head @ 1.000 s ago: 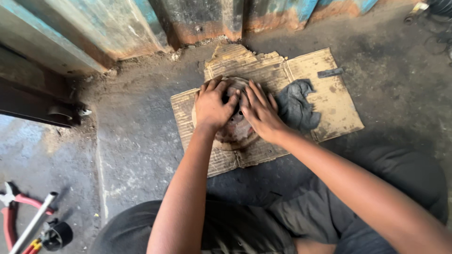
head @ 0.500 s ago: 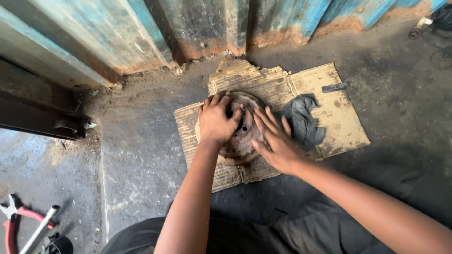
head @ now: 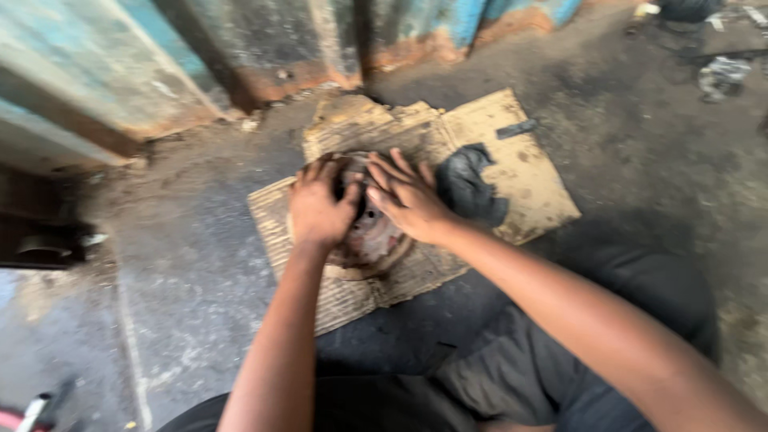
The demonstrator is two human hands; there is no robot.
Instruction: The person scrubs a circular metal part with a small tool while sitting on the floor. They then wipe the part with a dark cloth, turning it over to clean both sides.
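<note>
At the far left a dark metal rail (head: 40,240) runs along the foot of a rusty, blue-painted corrugated wall (head: 104,72), its paint flaked down to brown. The floor (head: 184,272) is rough grey concrete, stained and gritty. On it lies a torn sheet of corrugated cardboard (head: 536,184), tan, ribbed and frayed at the edges.

The left hand (head: 320,210) lies palm-down on the left half of a round metal disc (head: 376,236), fingers spread and curled over its far rim; its grip is an open, flat press rather than a pinch. The disc is rusty brown with a paler, worn centre and a raised circular lip, and it rests flat on the middle of the cardboard, between and under both hands.

The right hand (head: 410,196) covers the upper right part of the disc, fingers fanned wide and pointing up-left, also pressing flat with nothing pinched. Just beside its wrist a crumpled dark grey rag (head: 472,188) sits on the cardboard, soft and folded. Farther right a small dark flat strip (head: 517,128) lies near the cardboard's far edge
</note>
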